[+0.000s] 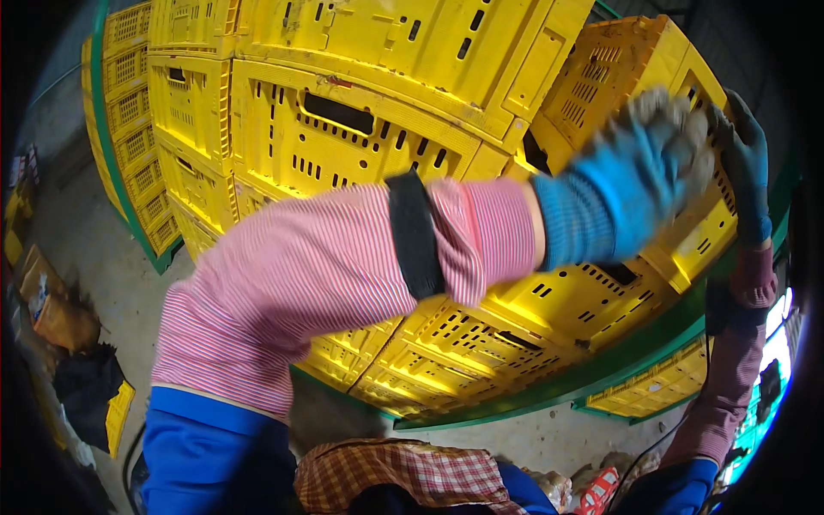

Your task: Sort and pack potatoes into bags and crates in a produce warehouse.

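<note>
My left arm, in a pink striped sleeve with a black band, reaches across to the upper right. My left hand (pixel 648 172), in a blue glove with a grey coated palm, is smeared by motion. It is in front of a tilted yellow crate (pixel 609 64) with slotted walls; its fingers are too blurred to read. At the far right my right hand (pixel 745 163), gloved in blue and dark grey, is beside the same crate's right edge. Its fingers point upward, spread apart. Whether it touches the crate I cannot tell.
Stacked yellow crates (pixel 343 137) fill the middle, beside another stack (pixel 137 120) at the left. A green frame (pixel 549 399) runs beneath them. Boxes and a dark cloth (pixel 86 386) lie on the grey floor at left. A checked cloth (pixel 395 472) shows at the lower edge.
</note>
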Available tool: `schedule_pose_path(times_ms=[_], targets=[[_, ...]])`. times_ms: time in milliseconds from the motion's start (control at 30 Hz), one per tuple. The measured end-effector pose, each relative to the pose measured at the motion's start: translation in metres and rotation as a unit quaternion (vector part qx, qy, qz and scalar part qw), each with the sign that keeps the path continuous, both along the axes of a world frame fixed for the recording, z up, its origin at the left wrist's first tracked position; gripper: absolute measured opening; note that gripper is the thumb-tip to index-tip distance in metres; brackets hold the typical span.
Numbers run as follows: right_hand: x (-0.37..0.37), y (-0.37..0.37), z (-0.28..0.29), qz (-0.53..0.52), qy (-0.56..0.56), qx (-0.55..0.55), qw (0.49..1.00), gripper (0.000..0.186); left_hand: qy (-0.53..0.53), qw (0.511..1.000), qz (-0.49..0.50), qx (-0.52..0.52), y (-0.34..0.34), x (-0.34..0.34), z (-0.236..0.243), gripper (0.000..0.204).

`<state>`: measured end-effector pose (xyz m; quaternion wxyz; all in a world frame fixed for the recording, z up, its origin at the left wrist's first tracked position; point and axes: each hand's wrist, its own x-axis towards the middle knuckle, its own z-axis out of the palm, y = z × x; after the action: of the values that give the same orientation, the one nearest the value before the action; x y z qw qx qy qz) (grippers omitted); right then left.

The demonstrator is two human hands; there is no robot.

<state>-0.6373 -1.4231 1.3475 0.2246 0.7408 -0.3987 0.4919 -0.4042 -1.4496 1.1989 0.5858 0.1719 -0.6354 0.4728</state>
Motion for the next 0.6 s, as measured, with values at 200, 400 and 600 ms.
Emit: schedule_pose_path(times_ms=[200,400,600], targets=[[0.035,-0.008,0.003,-0.136,0.089,-0.084,0.983,0.054,-0.098,0.994,-0.015,0.054,-0.030,-0.025,-0.015,0.057],[0.124,-0.016,-0.055,-0.147,0.098,-0.214,0.961,0.026,-0.139,0.984,-0.071,0.081,-0.057,0.000,-0.022,0.052],[0.077,-0.005,-0.035,-0.150,0.188,-0.209,0.948,0.038,-0.033,0.870,-0.490,0.045,-0.040,0.007,0.025,0.041]])
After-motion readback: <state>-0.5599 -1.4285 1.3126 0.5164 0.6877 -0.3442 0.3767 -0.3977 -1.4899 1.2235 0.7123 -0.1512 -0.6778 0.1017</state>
